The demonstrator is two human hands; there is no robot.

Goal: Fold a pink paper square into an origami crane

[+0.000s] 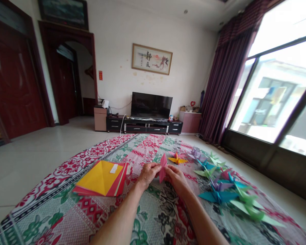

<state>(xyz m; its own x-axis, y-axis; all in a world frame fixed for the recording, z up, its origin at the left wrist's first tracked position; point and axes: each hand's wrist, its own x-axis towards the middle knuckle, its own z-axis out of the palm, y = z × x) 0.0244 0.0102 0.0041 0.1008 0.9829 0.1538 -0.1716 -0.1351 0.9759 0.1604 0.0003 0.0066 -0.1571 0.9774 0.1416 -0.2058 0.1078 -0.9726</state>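
A pink folded paper piece (163,167) stands upright between my two hands above the flowered cloth (66,211). My left hand (148,174) pinches its left side with fingers closed. My right hand (175,176) grips its right side, fingers closed too. A stack of coloured square papers (102,178), yellow on top, lies to the left of my left hand. An orange paper crane (177,159) sits just beyond my hands.
Several finished paper cranes (219,185) in green, blue and purple lie in a row on the cloth to the right. A TV (151,105) on a low cabinet stands at the far wall. Large windows (275,95) run along the right.
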